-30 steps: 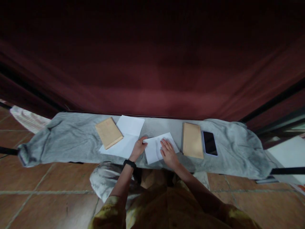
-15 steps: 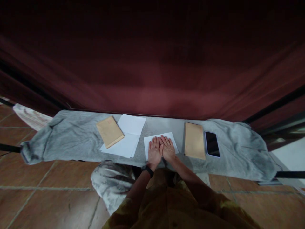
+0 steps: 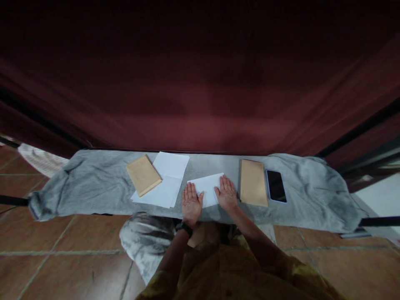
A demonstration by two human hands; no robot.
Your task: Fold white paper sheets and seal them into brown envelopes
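Note:
A white sheet of paper, seemingly folded, lies in front of me on the grey cloth. My left hand rests flat over its left end, fingers stretched out. Over the right end lies my right hand, also flat with the palm down. Neither hand grips anything, and the paper's middle shows between them. To the left, more white sheets with a crease spread under a brown envelope. Another brown envelope or stack of them lies just right of my right hand.
A phone with a dark screen lies right of the right-hand envelope. Grey cloth covers the long narrow surface, wrinkled at both ends. A dark red panel rises behind it. Tiled floor shows below.
My hands have moved apart, from side by side at the paper's middle out to its left and right ends. The envelopes and phone stay put on the cloth; the view has shifted slightly.

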